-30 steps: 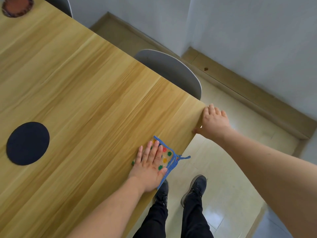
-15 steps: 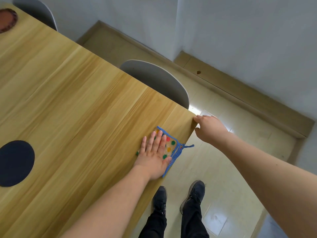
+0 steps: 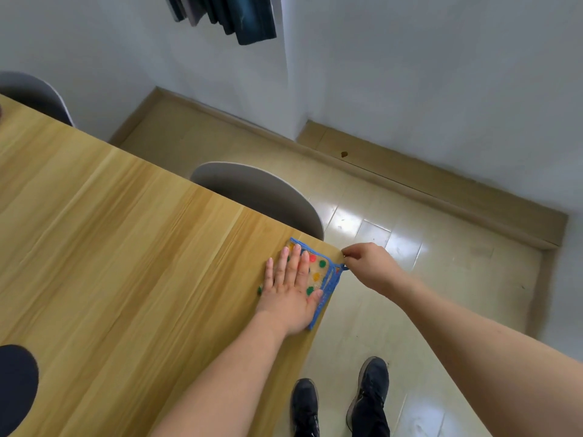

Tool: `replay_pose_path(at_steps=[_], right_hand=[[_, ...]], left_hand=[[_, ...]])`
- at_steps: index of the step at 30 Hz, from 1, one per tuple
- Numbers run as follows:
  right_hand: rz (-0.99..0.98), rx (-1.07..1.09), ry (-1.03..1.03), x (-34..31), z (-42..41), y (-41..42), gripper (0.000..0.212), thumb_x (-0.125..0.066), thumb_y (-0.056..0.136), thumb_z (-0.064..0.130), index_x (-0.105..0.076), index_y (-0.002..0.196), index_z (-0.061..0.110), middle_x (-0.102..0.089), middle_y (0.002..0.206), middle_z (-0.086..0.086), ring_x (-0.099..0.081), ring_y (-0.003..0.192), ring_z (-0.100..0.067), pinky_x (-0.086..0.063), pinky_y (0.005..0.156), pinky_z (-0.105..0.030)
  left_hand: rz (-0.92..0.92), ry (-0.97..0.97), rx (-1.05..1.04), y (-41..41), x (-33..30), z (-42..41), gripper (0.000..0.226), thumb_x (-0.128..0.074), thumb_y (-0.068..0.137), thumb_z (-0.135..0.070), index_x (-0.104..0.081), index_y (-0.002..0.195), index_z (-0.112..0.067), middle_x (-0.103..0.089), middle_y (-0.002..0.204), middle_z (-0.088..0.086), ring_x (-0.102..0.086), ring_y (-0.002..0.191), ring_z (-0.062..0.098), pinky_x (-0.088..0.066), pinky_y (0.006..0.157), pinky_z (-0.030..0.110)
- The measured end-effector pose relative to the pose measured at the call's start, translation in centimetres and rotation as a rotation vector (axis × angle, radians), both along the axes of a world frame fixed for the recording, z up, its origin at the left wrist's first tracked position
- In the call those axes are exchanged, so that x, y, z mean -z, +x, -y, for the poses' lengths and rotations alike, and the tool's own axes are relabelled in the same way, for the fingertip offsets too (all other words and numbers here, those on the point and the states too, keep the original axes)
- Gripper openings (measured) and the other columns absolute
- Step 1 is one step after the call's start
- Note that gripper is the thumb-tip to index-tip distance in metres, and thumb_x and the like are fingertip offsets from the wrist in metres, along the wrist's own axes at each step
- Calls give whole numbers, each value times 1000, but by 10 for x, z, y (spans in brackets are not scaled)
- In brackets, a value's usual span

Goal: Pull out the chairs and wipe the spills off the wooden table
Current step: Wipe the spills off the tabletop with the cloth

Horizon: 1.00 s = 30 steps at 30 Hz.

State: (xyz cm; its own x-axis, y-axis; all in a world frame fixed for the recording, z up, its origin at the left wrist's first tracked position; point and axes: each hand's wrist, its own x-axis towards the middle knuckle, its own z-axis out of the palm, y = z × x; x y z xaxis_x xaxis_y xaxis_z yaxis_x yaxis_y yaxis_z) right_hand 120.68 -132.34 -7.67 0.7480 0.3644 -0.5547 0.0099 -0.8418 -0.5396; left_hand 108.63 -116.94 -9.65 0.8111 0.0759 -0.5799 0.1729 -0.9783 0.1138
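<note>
We have our left hand [image 3: 291, 294] pressed flat on the dotted wiping cloth [image 3: 317, 272], fingers [image 3: 295, 258] straight and slightly spread, palm down. The cloth – blue-edged, with red, green and yellow dots – lies at the right near corner of the wooden tabletop [image 3: 126, 247], its blue border running along the table edge and a small loop hanging just off the corner.

Our right hand [image 3: 369, 268] hovers just beside that corner, off the tabletop and over the floor [image 3: 410, 279]. Its fingers are curled in with thumb and forefinger close together; we cannot tell whether they pinch anything, and they appear to hold nothing.

The step in hand reads to us as wiping: the cloth is under pressure at the corner. We see no obvious spill on the bare wood around it, though the grain and glare could hide a thin film.

The grey chair [image 3: 262, 197] at the far edge is tucked in, its back touching or nearly touching the table edge, and a second grey chair [image 3: 34, 96] shows at far left, also pushed in. A dark round mat [image 3: 15, 386] sits at the near left.

Next, we judge, the right hand would need to reach past the corner to the near chair's back and draw it out, while the left keeps the cloth from sliding off the edge.
</note>
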Motion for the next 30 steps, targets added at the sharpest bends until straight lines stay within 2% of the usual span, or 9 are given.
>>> replay_pose_path(at_steps=[7, 11, 15, 17, 18, 19, 21, 26, 30], right_hand=[[-61, 44, -19, 5, -2, 10, 19, -56, 86, 25, -70, 88, 12, -69, 85, -6, -56, 67, -17, -43, 55, -26], [5, 66, -77, 2, -5, 5, 17, -61, 86, 30, -68, 92, 16, -68, 87, -2, -61, 78, -18, -49, 62, -30], [110, 102, -70, 4, -11, -7, 13, -59, 84, 29, -65, 83, 18, -64, 85, -1, -60, 76, -20, -52, 63, -33], [184, 116, -70, 3, -13, -14, 8, -56, 84, 27, -63, 83, 22, -62, 90, 0, -59, 79, -20, -47, 62, -30], [223, 112, -77, 2, -15, -18, 9, -55, 85, 25, -64, 87, 22, -60, 92, 1, -58, 82, -21, -46, 64, -30], [245, 111, -80, -1, -16, -20, 11, -54, 86, 23, -65, 90, 22, -59, 93, 1, -58, 84, -21, -46, 66, -30], [222, 151, -39, -8, -22, -27, 12, -52, 86, 21, -63, 91, 20, -59, 90, 1, -58, 83, -21, -49, 66, -32], [-8, 379, 220, -30, -35, -47, 6, -52, 86, 13, -56, 90, 11, -57, 80, -1, -53, 72, -16, -45, 57, -28], [-126, 511, 379, -54, -35, -74, 6, -53, 88, 10, -55, 94, 10, -58, 86, -6, -56, 79, -18, -49, 64, -29]], left_hand=[[22, -23, -16, 35, 1, 5, 75, -13, 102, -53, 32, 148, -15, 44, 151, 5, 42, 139, 25, 25, 114, 50], [61, -156, -80, 35, -3, 0, 76, -28, 103, -46, 20, 155, -18, 33, 159, 0, 35, 144, 21, 19, 118, 46], [387, -442, -555, 38, -15, 2, 55, -43, 98, -13, -32, 151, -19, -21, 160, 0, -16, 146, 21, -23, 117, 36], [425, -498, -784, 45, -21, 0, 50, -45, 98, -13, -37, 147, -18, -45, 144, -1, -41, 131, 19, -44, 103, 33], [392, -525, -864, 50, -24, -4, 49, -47, 98, -16, -38, 146, -19, -53, 134, -1, -50, 119, 18, -51, 86, 29], [332, -543, -905, 54, -25, -8, 46, -49, 98, -18, -41, 143, -19, -58, 126, -1, -55, 108, 16, -49, 69, 23], [205, -568, -908, 57, -29, -14, 36, -54, 95, -21, -51, 131, -17, -63, 116, -1, -58, 95, 14, -40, 56, 18], [158, -721, -962, 36, -44, -24, 18, -64, 92, -19, -51, 105, -18, -60, 104, -1, -59, 94, 15, -46, 61, 22], [132, -821, -964, 2, -58, -31, 36, -68, 87, -13, -50, 118, -16, -61, 110, 3, -62, 103, 19, -53, 73, 26]])
